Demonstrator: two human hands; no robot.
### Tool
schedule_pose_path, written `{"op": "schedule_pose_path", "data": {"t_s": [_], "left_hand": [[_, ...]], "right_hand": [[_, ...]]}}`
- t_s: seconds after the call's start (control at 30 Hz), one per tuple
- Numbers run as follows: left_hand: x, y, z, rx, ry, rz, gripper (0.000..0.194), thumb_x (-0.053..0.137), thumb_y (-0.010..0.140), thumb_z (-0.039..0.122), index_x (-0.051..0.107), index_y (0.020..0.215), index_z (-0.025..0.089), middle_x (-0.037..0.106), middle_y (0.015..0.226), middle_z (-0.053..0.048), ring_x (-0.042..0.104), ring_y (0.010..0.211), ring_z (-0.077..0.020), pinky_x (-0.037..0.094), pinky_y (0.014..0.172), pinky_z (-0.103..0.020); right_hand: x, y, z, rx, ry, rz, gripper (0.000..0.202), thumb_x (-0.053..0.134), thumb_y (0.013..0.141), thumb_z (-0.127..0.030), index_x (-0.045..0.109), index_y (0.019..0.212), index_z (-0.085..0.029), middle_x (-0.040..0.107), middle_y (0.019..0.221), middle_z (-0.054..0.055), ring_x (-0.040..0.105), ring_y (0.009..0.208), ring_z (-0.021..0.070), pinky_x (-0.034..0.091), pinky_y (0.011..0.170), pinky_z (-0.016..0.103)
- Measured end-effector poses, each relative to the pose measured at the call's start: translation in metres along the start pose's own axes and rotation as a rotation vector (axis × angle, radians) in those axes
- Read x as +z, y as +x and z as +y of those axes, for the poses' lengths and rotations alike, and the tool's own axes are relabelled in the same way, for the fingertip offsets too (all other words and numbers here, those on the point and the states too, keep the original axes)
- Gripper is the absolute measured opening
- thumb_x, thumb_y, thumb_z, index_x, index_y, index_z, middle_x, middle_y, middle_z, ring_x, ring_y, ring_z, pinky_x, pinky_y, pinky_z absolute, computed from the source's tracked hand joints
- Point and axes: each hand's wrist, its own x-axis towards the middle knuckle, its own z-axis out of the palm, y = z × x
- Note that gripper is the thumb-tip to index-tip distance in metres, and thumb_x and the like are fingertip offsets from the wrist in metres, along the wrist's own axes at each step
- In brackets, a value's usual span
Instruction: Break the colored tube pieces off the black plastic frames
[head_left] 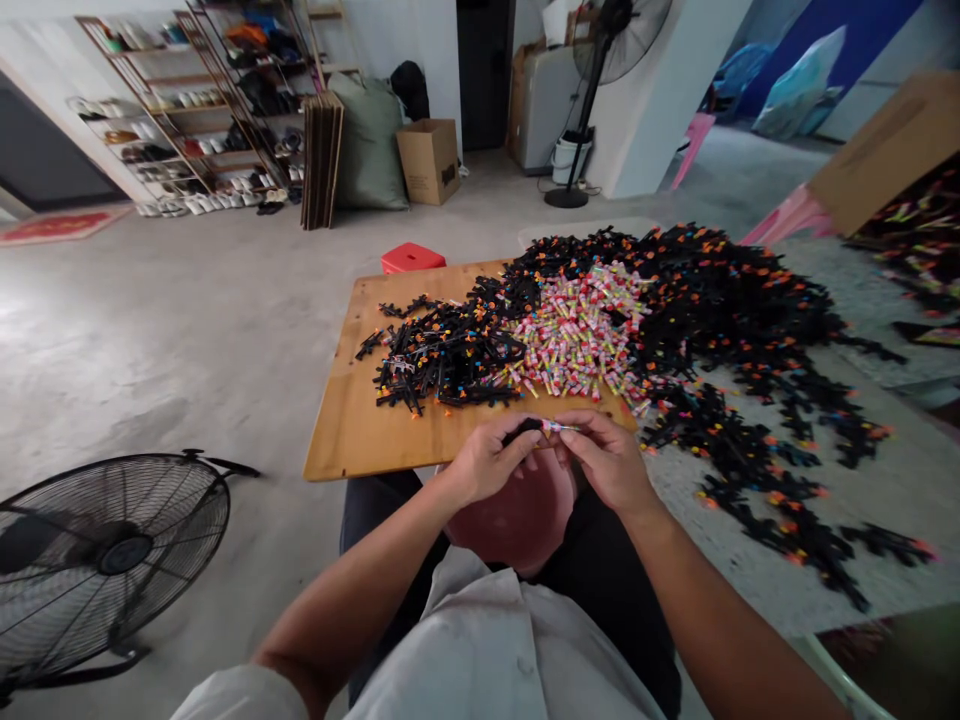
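Above the near edge of the wooden board [341,425], my two hands meet. My left hand [487,460] is closed on a black toy gun [523,428], mostly covered by the fingers. Between the fingertips of my right hand [611,465] is a small pink-and-white tube [553,426], which touches the front of the toy gun. Whether the two are joined I cannot tell. Just beyond lies a heap of similar tubes [577,335], flanked by a smaller pile of black toy guns [450,350] and a larger pile of them [720,290] with orange tips.
A reddish basin [510,515] sits between my knees under my hands. A floor fan [124,550] stands at the left. Behind the board is a red stool [412,258]. A cardboard box [885,150] tilts at the far right, with more small items spilling from it.
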Motion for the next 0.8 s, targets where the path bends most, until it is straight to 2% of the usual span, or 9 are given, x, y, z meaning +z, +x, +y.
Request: {"op": "schedule_pose_path", "data": {"t_s": [0.17,0.33,0.43,0.63,0.73,0.8], "left_hand": [[-0.005,-0.002,0.002,0.065,0.143,-0.021,0.034,0.055,0.103,0.046,0.07,0.113,0.017,0.069,0.08,-0.002,0.066,0.067,-0.0137,0.054,0.066,-0.023],[-0.008,-0.003,0.005,0.109,0.213,-0.044,0.033,0.053,0.104,0.044,0.072,0.109,0.018,0.071,0.083,-0.004,0.068,0.07,-0.0153,0.053,0.071,-0.025],[-0.007,-0.004,0.006,0.113,0.223,-0.061,0.034,0.051,0.105,0.046,0.071,0.109,0.019,0.071,0.083,-0.005,0.068,0.07,-0.016,0.053,0.069,-0.025],[-0.006,-0.007,0.008,0.032,0.158,-0.122,0.04,0.046,0.107,0.049,0.068,0.105,0.016,0.065,0.069,-0.001,0.061,0.057,-0.0114,0.049,0.057,-0.02],[-0.006,-0.006,0.008,-0.014,0.161,-0.131,0.04,0.046,0.107,0.05,0.066,0.103,0.016,0.064,0.067,0.0,0.059,0.053,-0.0104,0.047,0.054,-0.02],[-0.007,-0.006,0.007,0.009,0.209,-0.132,0.038,0.047,0.106,0.049,0.068,0.104,0.016,0.065,0.069,-0.001,0.06,0.056,-0.0109,0.048,0.057,-0.02]], "right_hand": [[-0.004,-0.007,-0.014,-0.061,-0.267,0.028,0.022,0.072,0.093,-0.04,0.077,0.106,-0.024,0.074,0.079,0.001,0.066,0.064,0.0172,0.057,0.062,0.031],[-0.004,-0.012,-0.036,-0.157,-0.56,-0.003,0.02,0.067,0.095,-0.035,0.078,0.109,-0.026,0.08,0.096,0.005,0.074,0.081,0.0225,0.061,0.074,0.035],[-0.004,-0.009,-0.046,-0.142,-0.595,-0.032,0.02,0.067,0.094,-0.034,0.079,0.107,-0.025,0.081,0.098,0.006,0.075,0.083,0.0233,0.061,0.074,0.035],[-0.013,0.005,-0.05,-0.057,-0.489,-0.145,0.021,0.07,0.091,-0.037,0.079,0.099,-0.021,0.077,0.081,0.005,0.071,0.071,0.0197,0.054,0.059,0.028],[-0.014,0.008,-0.05,-0.066,-0.475,-0.164,0.021,0.068,0.092,-0.037,0.079,0.101,-0.021,0.077,0.081,0.005,0.07,0.072,0.0196,0.054,0.06,0.028],[-0.013,0.008,-0.051,-0.099,-0.527,-0.174,0.019,0.068,0.091,-0.035,0.079,0.1,-0.022,0.078,0.084,0.004,0.071,0.075,0.02,0.055,0.064,0.028]]}}
